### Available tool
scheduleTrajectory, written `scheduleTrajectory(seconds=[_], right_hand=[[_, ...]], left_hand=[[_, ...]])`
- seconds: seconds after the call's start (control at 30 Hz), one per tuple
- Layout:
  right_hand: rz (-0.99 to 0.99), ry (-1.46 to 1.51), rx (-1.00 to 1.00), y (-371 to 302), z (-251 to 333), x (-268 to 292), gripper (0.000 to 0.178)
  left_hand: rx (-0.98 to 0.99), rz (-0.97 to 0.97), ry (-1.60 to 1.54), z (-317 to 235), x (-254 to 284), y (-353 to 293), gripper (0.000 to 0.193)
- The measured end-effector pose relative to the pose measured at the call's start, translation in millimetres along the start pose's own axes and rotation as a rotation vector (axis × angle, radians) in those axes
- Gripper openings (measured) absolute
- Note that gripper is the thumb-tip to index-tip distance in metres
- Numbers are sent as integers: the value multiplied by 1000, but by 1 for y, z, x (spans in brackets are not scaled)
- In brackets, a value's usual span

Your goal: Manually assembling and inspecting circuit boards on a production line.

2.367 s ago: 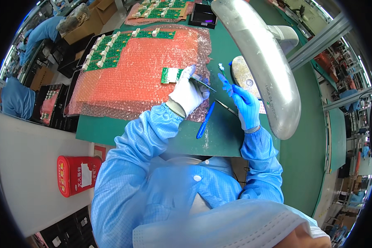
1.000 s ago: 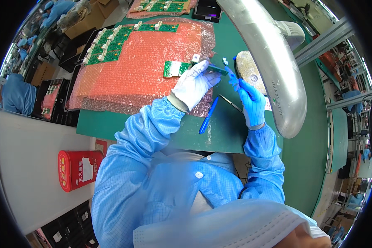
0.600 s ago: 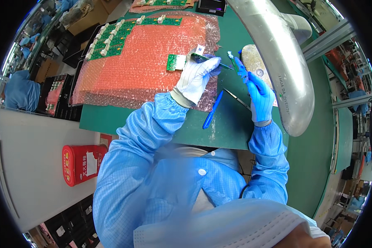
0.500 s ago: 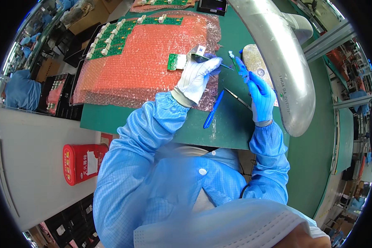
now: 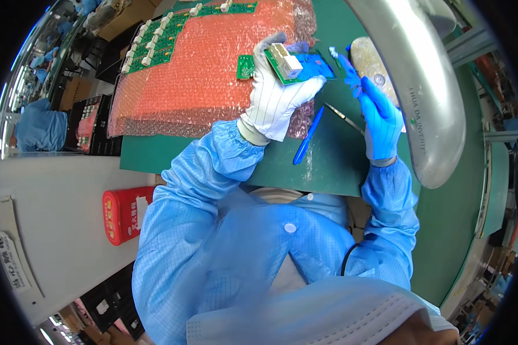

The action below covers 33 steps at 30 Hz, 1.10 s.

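Observation:
My left hand (image 5: 273, 98), in a white striped glove, is closed around the edge of a green circuit board (image 5: 275, 64) with a pale block connector on top. The board is tilted, its right part lit blue. To the right, my right hand (image 5: 381, 119), also gloved, pinches a small green brush (image 5: 341, 64) with a pale tuft, its tip apart from the board. Blue shows around the brush's lower part, where I cannot make out detail. Beside my left hand, a small green board (image 5: 245, 67) lies on pink bubble wrap (image 5: 207, 80).
On the green table (image 5: 334, 172) lie a blue pen (image 5: 309, 135) and a slim metal-tipped tool (image 5: 344, 119). A worn oval block (image 5: 369, 60) sits beyond my right hand. A large silver duct (image 5: 426, 103) hangs at the right. Several boards (image 5: 164, 49) line the wrap's far left; a red box (image 5: 126, 215) stands lower left.
My left hand has turned the circuit board, so its connector and face now show. My right hand and the brush appear slightly farther up and right; the whole view has shifted too.

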State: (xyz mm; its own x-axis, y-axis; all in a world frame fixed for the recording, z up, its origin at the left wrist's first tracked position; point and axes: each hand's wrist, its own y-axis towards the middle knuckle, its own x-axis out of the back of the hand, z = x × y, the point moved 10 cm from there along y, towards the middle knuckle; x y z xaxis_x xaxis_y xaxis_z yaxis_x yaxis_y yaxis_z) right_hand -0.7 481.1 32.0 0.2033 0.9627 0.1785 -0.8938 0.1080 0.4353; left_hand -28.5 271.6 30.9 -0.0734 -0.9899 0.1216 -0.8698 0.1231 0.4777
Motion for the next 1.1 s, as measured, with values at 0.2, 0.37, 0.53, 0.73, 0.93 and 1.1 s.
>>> scheduleTrajectory(seconds=[0.2, 0.37, 0.53, 0.73, 0.93, 1.1], right_hand=[[169, 961, -267, -2, 4, -29, 31], [114, 559, -45, -5, 1, -12, 33], [191, 128, 250, -19, 11, -18, 40], [173, -348, 567, -25, 58, -21, 42], [237, -568, 626, -31, 64, -30, 45], [334, -626, 574, -41, 37, -30, 48]], left_hand=[[-45, -159, -80, -19, 3, -8, 92], [-360, -135, 395, -49, 3, -15, 109], [-545, -169, 551, -62, -2, -24, 112], [-740, -187, 544, -56, 3, -37, 105], [-750, -241, 417, -53, 5, -43, 77], [-741, -275, 280, -56, 1, -43, 55]])
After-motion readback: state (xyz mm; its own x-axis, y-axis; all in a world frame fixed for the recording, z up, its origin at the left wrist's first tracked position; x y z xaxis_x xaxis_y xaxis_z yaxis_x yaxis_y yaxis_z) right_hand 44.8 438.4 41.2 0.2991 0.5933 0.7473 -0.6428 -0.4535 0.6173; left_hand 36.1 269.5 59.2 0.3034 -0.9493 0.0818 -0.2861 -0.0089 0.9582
